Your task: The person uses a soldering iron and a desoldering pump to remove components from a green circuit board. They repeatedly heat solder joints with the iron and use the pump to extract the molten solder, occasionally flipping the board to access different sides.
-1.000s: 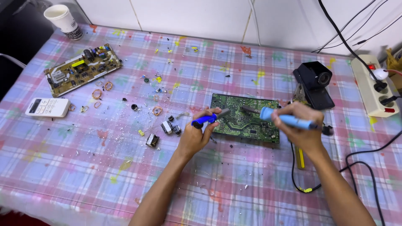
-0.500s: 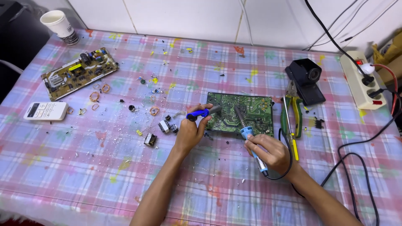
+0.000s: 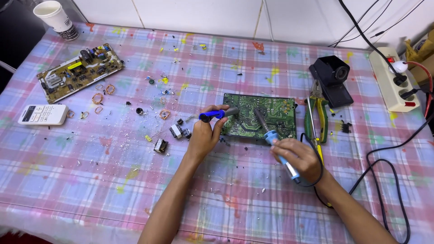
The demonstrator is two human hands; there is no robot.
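- On the checked bench [image 3: 90,180], head view: a green board [image 3: 266,118] lies solder side up just right of centre, flat, its near edge just beyond both hands.
- The left hand [image 3: 203,135] has its fingers closed round a blue-handled tool [image 3: 218,114], whose grey tip rests on the board's left part.
- The right hand [image 3: 300,158] has its fingers wrapped round a blue soldering iron [image 3: 271,135]; the tip slants up and left onto the middle of the board. Its black cord [image 3: 389,180] loops off to the right.
- Judging by the litter, the work is well under way: loose parts [image 3: 174,133] and copper coils [image 3: 97,97] lie scattered left of the board, apparently pulled off. How many joints remain I cannot tell.
- Far left, a second board [image 3: 79,72], brown and populated, sits untouched, with a white remote [image 3: 43,114] near it and a paper cup [image 3: 54,16] at the far corner.
- Right of the green board: pliers [image 3: 316,117], a black stand [image 3: 334,79], a power strip [image 3: 391,79].
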